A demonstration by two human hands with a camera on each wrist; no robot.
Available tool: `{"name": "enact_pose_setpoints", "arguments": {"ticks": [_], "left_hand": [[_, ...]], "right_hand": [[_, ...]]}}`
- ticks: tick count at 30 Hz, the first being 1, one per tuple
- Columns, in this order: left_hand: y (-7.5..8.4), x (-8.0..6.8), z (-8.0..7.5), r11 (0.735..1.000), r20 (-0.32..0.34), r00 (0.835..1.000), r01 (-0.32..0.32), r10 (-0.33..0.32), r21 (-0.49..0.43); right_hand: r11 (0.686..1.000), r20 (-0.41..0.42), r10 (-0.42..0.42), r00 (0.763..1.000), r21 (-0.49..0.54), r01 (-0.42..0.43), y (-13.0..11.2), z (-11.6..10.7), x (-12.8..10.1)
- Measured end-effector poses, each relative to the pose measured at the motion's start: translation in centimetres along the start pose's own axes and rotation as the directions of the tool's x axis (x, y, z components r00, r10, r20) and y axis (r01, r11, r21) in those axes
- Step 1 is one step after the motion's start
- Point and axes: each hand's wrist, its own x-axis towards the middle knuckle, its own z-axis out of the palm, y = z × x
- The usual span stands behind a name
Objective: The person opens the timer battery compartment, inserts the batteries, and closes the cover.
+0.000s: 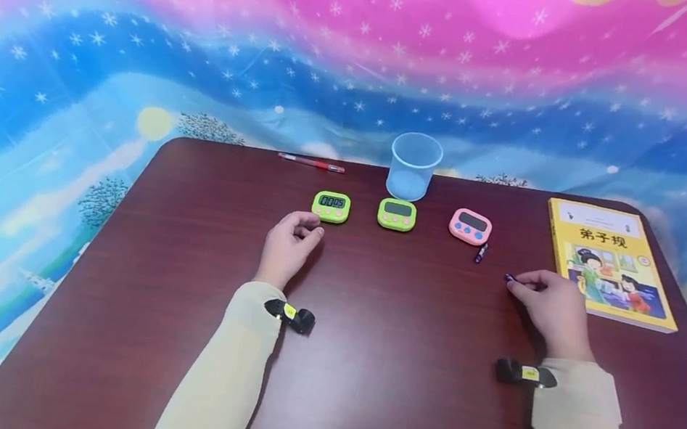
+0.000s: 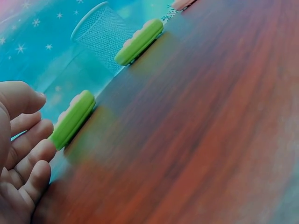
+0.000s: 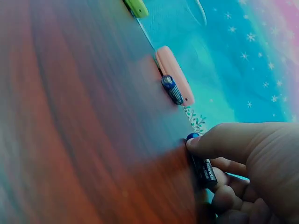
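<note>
Three small timers stand in a row on the dark red table (image 1: pixel 375 365): a green one (image 1: pixel 331 206) showing digits, a second green one (image 1: pixel 397 214) and a pink one (image 1: pixel 470 226). My left hand (image 1: pixel 290 244) rests on the table just in front of the left green timer (image 2: pixel 72 119), fingers loosely curled, holding nothing. My right hand (image 1: pixel 551 302) pinches a small dark battery (image 3: pixel 202 164) against the table. A second battery (image 1: pixel 481 252) lies loose beside the pink timer (image 3: pixel 174 79).
A clear blue mesh cup (image 1: pixel 415 166) stands behind the middle timer. A red pen (image 1: pixel 311 162) lies at the table's far edge. A yellow picture book (image 1: pixel 610 263) lies at the right. A starry pink and blue cloth (image 1: pixel 145 33) hangs behind.
</note>
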Motion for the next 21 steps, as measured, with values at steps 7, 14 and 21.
{"name": "enact_pose_setpoints", "arguments": {"ticks": [7,14,21], "left_hand": [[0.4,-0.1,0.3,0.996,0.027,0.999,-0.030,0.033,-0.083],[0.9,-0.8,1.5,0.984,0.042,0.998,-0.040,0.048,-0.171],[1.8,-0.9,3.1,0.970,0.027,0.998,-0.044,0.052,-0.240]], "right_hand": [[0.998,0.041,0.056,0.998,0.034,-0.057,0.0,-0.6,0.0],[0.995,0.003,0.049,0.999,0.082,-0.049,-0.4,-0.5,-0.1],[0.978,-0.065,0.047,0.997,0.205,-0.033,-2.8,-0.3,-0.5]]}}
